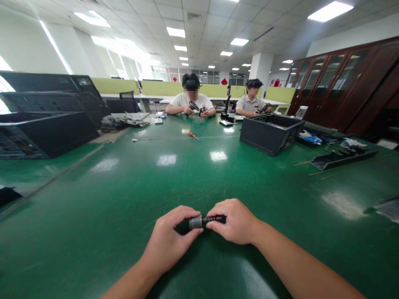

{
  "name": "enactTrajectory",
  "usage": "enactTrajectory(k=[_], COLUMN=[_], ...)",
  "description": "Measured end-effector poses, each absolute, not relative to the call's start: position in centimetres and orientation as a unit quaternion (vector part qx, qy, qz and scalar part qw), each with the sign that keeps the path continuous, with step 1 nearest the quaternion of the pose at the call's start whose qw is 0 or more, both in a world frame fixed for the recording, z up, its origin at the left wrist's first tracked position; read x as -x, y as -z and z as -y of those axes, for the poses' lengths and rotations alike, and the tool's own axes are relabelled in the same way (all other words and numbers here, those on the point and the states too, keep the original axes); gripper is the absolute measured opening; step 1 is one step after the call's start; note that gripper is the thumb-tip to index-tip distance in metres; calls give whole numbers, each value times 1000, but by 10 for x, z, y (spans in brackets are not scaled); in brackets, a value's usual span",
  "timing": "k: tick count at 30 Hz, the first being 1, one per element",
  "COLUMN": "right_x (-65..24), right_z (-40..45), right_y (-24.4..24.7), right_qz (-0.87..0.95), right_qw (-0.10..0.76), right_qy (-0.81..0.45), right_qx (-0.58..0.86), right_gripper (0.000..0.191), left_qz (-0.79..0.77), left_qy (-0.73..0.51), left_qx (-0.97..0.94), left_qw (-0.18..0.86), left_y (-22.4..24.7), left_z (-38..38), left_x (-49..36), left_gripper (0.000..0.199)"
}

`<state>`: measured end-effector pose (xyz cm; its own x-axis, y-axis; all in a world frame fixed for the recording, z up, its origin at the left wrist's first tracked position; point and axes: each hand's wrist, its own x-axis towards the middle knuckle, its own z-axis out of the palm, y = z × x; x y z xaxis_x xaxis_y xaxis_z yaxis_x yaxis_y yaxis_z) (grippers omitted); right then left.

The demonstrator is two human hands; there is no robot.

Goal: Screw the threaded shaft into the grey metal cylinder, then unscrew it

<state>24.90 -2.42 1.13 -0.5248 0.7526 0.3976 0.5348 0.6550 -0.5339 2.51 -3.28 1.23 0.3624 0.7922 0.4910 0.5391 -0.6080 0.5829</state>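
Observation:
Low in the middle of the head view, my two hands meet over the green table. My left hand [170, 236] is closed around a small grey and black cylinder [195, 222], thumb below and fingers above. From the cylinder's right end runs a thin dark rod with ridges [213, 219], in line with it. My right hand [235, 222] pinches this rod between thumb and fingers. Whether rod and cylinder are one piece I cannot tell. The palm sides of both hands are hidden.
An orange screwdriver [193, 135] lies farther up the green table [149, 178]. Black computer cases stand at left [67, 139] and right [263, 135]. A dark metal tray [343, 158] holds parts. Across the table, two people [190, 101] [252, 103] hold dark power tools.

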Motion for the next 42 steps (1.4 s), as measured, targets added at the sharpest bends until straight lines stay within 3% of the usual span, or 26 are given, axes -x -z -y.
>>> enactTrajectory(k=[42], right_x=[-250], right_z=[24], right_y=[-11], right_qz=[837], right_qw=[342], right_qy=[-195], right_qx=[380], right_gripper=[11], left_qz=[-383], left_qy=[-429], left_qx=[-809], left_qw=[119], left_y=[-15], left_z=[33], left_x=[-25], left_gripper=[21])
